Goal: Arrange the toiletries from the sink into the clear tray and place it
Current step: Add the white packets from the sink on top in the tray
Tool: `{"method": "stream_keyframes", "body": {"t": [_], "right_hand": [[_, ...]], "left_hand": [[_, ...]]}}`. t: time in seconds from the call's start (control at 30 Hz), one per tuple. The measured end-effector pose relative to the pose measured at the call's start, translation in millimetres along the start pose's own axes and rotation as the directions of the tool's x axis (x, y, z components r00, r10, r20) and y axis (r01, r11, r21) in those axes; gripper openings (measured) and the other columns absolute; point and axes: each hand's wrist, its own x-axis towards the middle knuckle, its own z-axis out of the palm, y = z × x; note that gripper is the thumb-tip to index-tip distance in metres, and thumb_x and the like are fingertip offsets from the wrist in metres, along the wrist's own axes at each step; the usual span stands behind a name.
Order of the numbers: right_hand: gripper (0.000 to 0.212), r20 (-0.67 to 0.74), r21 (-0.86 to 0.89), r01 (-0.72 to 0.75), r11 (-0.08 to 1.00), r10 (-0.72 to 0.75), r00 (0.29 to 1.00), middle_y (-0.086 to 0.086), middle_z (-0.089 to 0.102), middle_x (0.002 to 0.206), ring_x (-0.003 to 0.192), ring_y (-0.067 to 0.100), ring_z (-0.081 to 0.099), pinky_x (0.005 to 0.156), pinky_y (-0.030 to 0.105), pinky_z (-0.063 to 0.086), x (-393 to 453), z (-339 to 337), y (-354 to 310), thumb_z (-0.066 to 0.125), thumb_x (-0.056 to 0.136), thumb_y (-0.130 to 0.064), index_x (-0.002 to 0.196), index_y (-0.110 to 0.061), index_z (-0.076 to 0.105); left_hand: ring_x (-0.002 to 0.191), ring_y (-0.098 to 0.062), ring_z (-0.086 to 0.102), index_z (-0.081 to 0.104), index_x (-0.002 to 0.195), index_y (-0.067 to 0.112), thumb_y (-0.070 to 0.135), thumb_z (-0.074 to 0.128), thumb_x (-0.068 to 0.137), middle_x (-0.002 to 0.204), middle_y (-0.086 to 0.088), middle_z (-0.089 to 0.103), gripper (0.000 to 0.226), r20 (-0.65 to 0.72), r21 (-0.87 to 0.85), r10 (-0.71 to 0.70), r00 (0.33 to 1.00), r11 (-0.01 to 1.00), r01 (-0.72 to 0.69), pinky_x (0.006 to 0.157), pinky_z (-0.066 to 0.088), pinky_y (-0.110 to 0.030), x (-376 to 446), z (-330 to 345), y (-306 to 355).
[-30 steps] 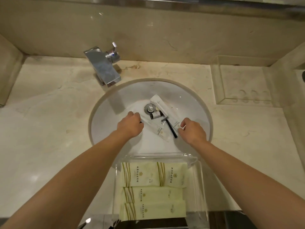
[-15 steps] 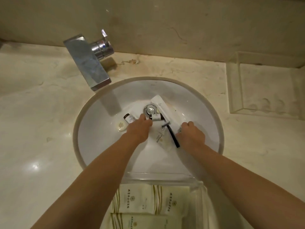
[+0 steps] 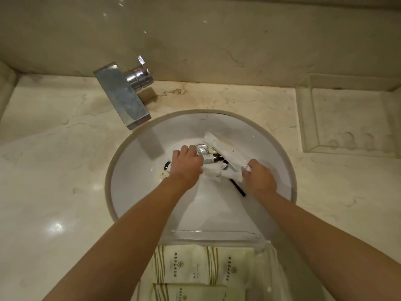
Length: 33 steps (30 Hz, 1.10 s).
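Nearest, the clear tray [image 3: 263,246] already holds flat cream packets [image 3: 204,265], light and stiff. Beyond it in the sink [image 3: 271,148], the left hand [image 3: 186,165] curls over a small bottle [image 3: 209,158], probably slick and best gripped round its body; the right hand [image 3: 259,178] pinches a thin white sachet [image 3: 225,149], floppy, beside a black razor [image 3: 237,187].

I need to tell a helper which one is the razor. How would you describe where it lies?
Look into the round white sink, by the right hand. The razor is the thin black stick poking out beside that hand, the only dark, straight thing among white packets.
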Motion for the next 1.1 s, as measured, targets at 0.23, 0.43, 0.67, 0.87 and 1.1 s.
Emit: {"method": "stream_keyframes", "body": {"t": [0.23,0.43,0.67,0.87,1.1], "right_hand": [[0.013,0.068,0.391,0.019,0.92,-0.049,0.996,0.007,0.064,0.088,0.078,0.028,0.063,0.065,0.034,0.045,-26.4,-33.6,-10.9,0.047,0.094,-0.019,0.094,-0.016,0.059],[0.014,0.023,0.648,0.01,0.762,-0.033,0.999,0.004,0.064,0.103,0.058,0.014,0.06,0.055,0.02,0.044,-63.1,-57.8,-23.0,0.053,0.092,-0.013,0.101,-0.022,0.058],[0.018,-0.005,0.804,-0.015,0.595,0.032,0.999,-0.001,0.063,0.106,0.061,0.016,0.064,0.059,0.024,0.046,-109.4,-80.5,-26.8,0.055,0.09,-0.006,0.094,-0.021,0.065],[0.021,-0.037,0.857,-0.01,0.515,0.08,0.996,0.011,0.063,0.102,0.063,0.018,0.062,0.061,0.027,0.046,-142.9,-82.3,-27.1,0.053,0.088,0.0,0.101,-0.015,0.062],[0.023,-0.036,0.912,-0.031,0.41,0.154,0.987,0.016,0.061,0.106,0.062,0.019,0.06,0.063,0.029,0.047,-173.8,-73.1,-27.6,0.055,0.087,0.001,0.108,-0.009,0.056]], "left_hand": [[0.101,-0.03,0.058,0.057,0.112,0.018,0.024,0.048,0.095,0.105,-0.005,0.065,0.02,0.062,-0.328,0.022,0.998,0.945,-0.001,0.085,0.043,-0.039,-14.3,-54.7,-1.2],[0.091,-0.024,0.055,0.061,0.116,0.011,0.016,0.046,0.096,0.107,-0.009,0.064,0.026,0.162,-0.539,0.07,0.984,0.842,0.029,0.074,0.038,-0.028,-41.8,-95.3,-5.4],[0.072,-0.016,0.051,0.06,0.112,0.012,0.0,0.045,0.086,0.094,-0.006,0.057,0.032,0.213,-0.616,0.064,0.975,0.783,0.083,0.055,0.041,-0.025,-85.9,-135.9,-21.3],[0.074,-0.021,0.055,0.058,0.107,0.015,0.002,0.047,0.087,0.093,-0.009,0.06,0.027,0.202,-0.649,0.058,0.978,0.755,0.089,0.059,0.047,-0.032,-116.9,-143.7,-34.7],[0.077,-0.016,0.057,0.058,0.107,0.016,0.011,0.055,0.089,0.093,0.0,0.061,0.019,0.182,-0.673,0.09,0.979,0.737,0.058,0.065,0.049,-0.03,-152.1,-139.4,-43.5]]}}
